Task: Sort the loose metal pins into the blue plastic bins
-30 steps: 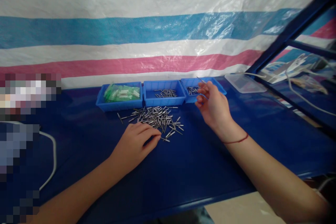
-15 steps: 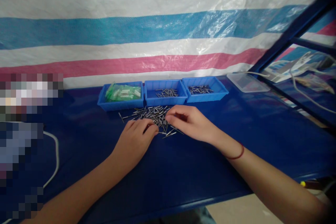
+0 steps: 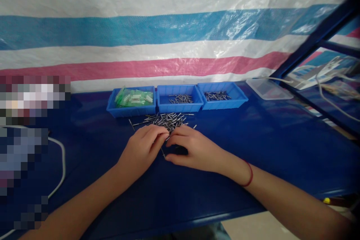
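A loose pile of thin metal pins that look like blind rivets lies on the blue table, in front of the bins. My left hand is at the pile's near left side, thumb and forefinger pinched together; whatever is between the tips is too small to make out. Facing it from the right is my right hand, thumb and forefinger apart in a C shape, the other fingers over the near edge of the pile. One single rivet shows between the hands, close to my right thumb tip.
Three blue bins stand in a row behind the pile: a left bin with green plastic bags, a middle bin and a right bin with rivets. A clear plastic lid lies farther right. A white cable runs at left.
My right hand has come down and left toward my left hand, its thumb and forefinger spreading. My left thumb and forefinger have drawn together. A single rivet now shows between the hands.
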A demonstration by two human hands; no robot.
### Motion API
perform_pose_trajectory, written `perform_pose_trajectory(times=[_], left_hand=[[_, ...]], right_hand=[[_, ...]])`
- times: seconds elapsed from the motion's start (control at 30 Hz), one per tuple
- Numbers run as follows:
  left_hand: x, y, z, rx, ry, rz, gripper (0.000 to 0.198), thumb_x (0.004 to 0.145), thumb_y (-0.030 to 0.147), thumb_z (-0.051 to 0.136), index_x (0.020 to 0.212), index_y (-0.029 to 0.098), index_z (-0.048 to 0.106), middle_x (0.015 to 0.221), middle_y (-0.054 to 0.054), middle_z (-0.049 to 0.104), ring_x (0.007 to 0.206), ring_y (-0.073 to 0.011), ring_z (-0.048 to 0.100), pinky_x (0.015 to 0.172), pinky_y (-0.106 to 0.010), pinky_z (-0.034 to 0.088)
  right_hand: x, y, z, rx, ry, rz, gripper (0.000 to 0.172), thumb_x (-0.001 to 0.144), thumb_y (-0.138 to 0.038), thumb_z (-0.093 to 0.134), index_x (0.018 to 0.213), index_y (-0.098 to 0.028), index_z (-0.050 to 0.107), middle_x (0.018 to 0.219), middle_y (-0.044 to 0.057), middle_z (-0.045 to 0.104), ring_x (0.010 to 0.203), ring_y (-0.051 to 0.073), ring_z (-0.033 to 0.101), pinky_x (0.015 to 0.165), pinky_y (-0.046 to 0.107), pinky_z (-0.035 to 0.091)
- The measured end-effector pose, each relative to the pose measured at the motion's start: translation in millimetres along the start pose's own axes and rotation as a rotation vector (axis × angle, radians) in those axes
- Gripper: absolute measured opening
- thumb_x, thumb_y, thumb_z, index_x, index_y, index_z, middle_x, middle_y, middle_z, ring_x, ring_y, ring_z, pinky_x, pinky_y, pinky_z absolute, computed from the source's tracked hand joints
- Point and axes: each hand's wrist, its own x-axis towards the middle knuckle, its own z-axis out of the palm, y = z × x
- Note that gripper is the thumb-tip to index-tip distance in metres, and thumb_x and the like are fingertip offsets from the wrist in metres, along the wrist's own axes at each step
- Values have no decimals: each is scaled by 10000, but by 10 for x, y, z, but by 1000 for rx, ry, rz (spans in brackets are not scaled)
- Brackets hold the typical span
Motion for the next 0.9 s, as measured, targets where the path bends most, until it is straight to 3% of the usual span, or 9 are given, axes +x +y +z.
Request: perform_pose_trajectory(times=[0.2,0.43,0.6,0.73,0.9], left_hand=[[23,-22,-5,-39,-8,-83,141,913,257,478,921,196,604,858,-13,679,771,-144,626,726,-253,471],[25,49,-56,-67,36,-148,158,902,263,476,893,195,618,842,-12,691,727,-138,623,696,-231,484],[86,-168,-222,159,71,-138,213,902,272,451,1004,190,619,950,-45,683,847,-183,630,820,-290,477],[62,-514,-371,464,-86,-267,321,905,244,386,1109,161,619,1052,-101,653,904,-248,647,813,-349,485],[3,-697,-432,529,-246,-270,324,911,233,374,1083,204,648,1053,-86,651,865,-241,660,763,-332,490]], right_hand=[[-1,-83,223,-217,42,-7,348,859,-440,567,1024,-143,644,998,105,635,906,238,525,778,371,426],[14,-176,287,-298,1,-131,230,899,-375,522,1011,-227,658,996,74,616,902,226,501,733,349,393],[1,-172,246,-277,-3,-113,246,903,-393,516,971,-197,648,920,72,614,853,205,505,721,334,387],[6,-181,227,-290,-3,-114,230,900,-374,522,945,-180,637,960,84,609,866,210,510,730,338,396],[4,-156,208,-261,-30,-97,206,902,-335,518,977,-179,629,980,86,605,908,215,516,792,353,412]])
